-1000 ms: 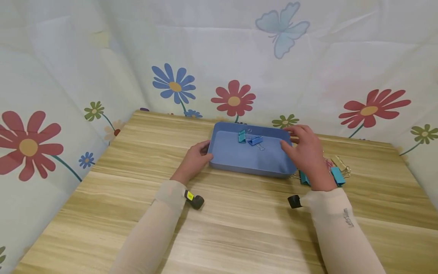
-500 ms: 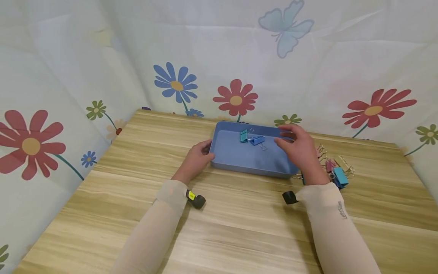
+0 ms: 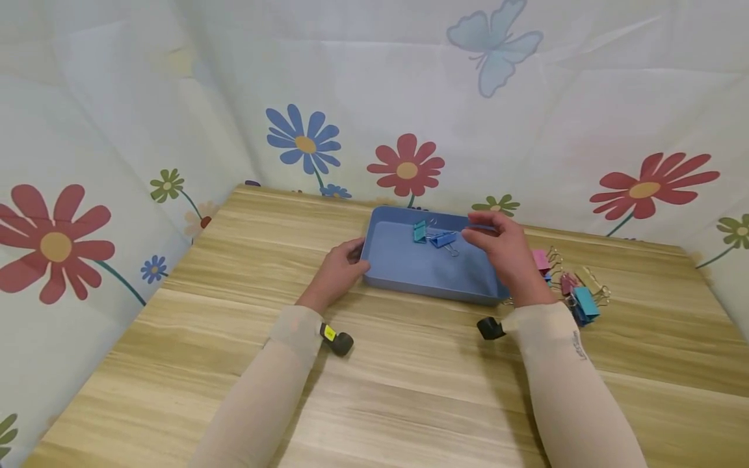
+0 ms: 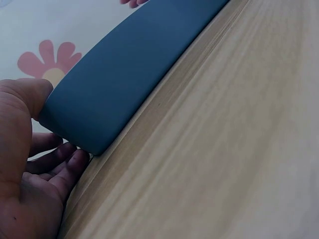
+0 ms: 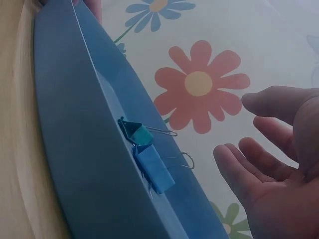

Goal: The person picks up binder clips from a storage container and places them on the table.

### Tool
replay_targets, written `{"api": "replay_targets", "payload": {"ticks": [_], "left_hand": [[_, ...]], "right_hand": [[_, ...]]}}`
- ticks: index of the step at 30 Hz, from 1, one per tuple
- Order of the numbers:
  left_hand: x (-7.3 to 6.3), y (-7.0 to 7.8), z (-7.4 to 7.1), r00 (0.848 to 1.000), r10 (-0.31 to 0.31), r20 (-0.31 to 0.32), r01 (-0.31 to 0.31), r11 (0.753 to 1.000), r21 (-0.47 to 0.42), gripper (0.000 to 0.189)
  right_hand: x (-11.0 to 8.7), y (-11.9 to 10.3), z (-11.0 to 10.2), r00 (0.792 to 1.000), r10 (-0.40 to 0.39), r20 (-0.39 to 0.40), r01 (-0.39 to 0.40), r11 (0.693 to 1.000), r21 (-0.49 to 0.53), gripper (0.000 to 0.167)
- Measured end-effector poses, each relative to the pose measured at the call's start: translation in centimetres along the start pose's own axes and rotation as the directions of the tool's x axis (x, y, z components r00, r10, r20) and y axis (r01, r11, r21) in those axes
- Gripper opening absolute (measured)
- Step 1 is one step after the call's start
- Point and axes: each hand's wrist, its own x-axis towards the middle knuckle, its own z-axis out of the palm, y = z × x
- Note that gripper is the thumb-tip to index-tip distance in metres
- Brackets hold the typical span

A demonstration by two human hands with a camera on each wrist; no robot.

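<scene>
A shallow blue tray (image 3: 433, 287) lies on the table. My left hand (image 3: 335, 273) holds its left end; in the left wrist view the thumb (image 4: 37, 94) touches the rim and the curled fingers (image 4: 60, 164) lie against the outer wall. Over the tray's right side hovers my right hand (image 3: 509, 253), thumb and fingers apart with nothing between them. Inside the tray sit a teal binder clip (image 3: 419, 232) and a blue binder clip (image 3: 443, 240), close together. Both clips also show in the right wrist view, to the left of the right hand's fingertips.
Right of the tray lies a loose pile of binder clips: a pink clip (image 3: 541, 260), a yellow clip (image 3: 588, 278), a light blue clip (image 3: 586, 303) and others, partly behind the right wrist. A flowered cloth (image 3: 351, 78) hangs behind the wooden table (image 3: 380, 390).
My right hand has moved left from the tray's right rim to above its inside, uncovering more of the clip pile. The left hand stays on the tray.
</scene>
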Motion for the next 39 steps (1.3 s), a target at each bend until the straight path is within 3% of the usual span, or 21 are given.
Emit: {"api": "replay_targets", "payload": {"ticks": [10, 24, 39], "left_hand": [[0.2, -0.4, -0.1, 1.000, 0.010, 0.002, -0.010, 1.000, 0.004, 0.063], [0.3, -0.5, -0.1, 1.000, 0.018, -0.005, -0.018, 1.000, 0.002, 0.063], [0.3, -0.5, -0.2, 1.000, 0.023, -0.002, -0.023, 1.000, -0.002, 0.063]], "right_hand": [[1.8, -0.3, 0.8, 0.999, 0.040, 0.014, -0.040, 0.999, -0.022, 0.050], [3.7, -1.3, 1.6, 0.995, 0.094, 0.022, -0.089, 0.981, -0.175, 0.045], [6.5, -2.2, 4.4, 0.993, 0.083, 0.089, -0.047, 0.937, -0.346, 0.041]]}}
